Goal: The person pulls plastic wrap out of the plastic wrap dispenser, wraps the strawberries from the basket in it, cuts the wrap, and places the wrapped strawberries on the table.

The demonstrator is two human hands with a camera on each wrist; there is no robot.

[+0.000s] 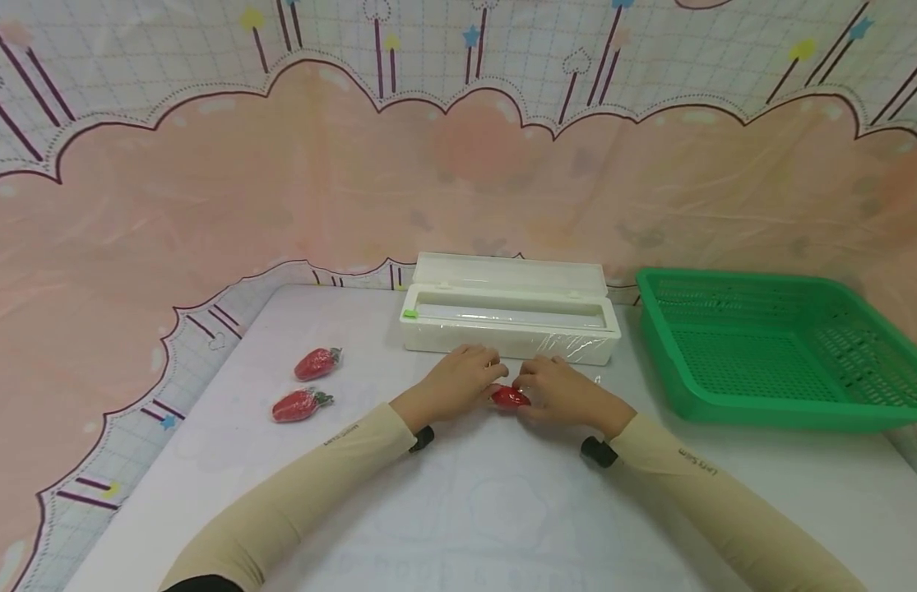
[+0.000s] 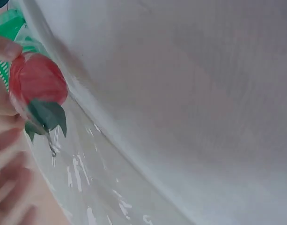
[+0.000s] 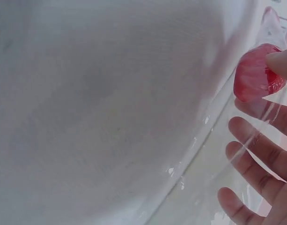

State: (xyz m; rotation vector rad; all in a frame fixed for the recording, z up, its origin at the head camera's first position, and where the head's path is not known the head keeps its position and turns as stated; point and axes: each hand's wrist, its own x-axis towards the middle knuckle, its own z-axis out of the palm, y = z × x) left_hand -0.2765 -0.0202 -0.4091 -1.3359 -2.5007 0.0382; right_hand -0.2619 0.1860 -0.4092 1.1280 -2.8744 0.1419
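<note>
A red strawberry (image 1: 509, 398), glossy with clear film, sits between both hands near the middle of the table. My left hand (image 1: 461, 381) holds it from the left, fingertips curled in at its end. From the other side my right hand (image 1: 565, 395) pinches it; the right wrist view shows the thumb pressed on the red strawberry (image 3: 258, 72) and the other fingers spread below. Green leaves and a short twist of film hang from the strawberry (image 2: 40, 79) in the left wrist view, where several left fingers are blurred. Stretched film crosses the right fingers.
Two film-wrapped strawberries, an upper strawberry (image 1: 317, 363) and a lower strawberry (image 1: 298, 405), lie on the white table (image 1: 443, 510) at the left. Behind the hands stands a white cling film box (image 1: 502, 341), lid raised. A green basket (image 1: 761, 411) is at the right.
</note>
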